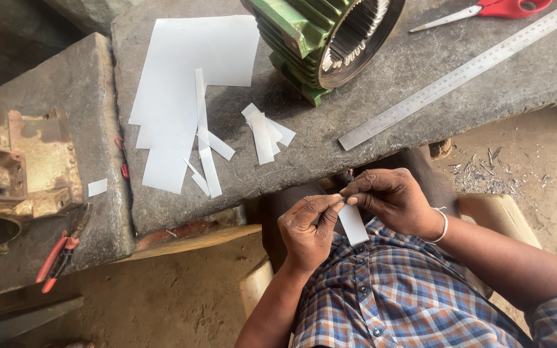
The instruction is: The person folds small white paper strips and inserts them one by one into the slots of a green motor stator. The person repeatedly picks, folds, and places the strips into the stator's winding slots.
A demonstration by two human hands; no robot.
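Small white rectangular paper strip (353,224), pinched at its top edge by fingers of left hand (307,229) and right hand (391,200), hanging near the lap, clear of the grey stone counter (356,129) bearing cut white paper pieces (265,134).

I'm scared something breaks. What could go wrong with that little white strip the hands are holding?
The strip is pinched only at its top between the fingers of both hands, so it might crease or tear. If dropped, it would likely land on the lap or dirt floor, not the stone slab where the other strips lie.
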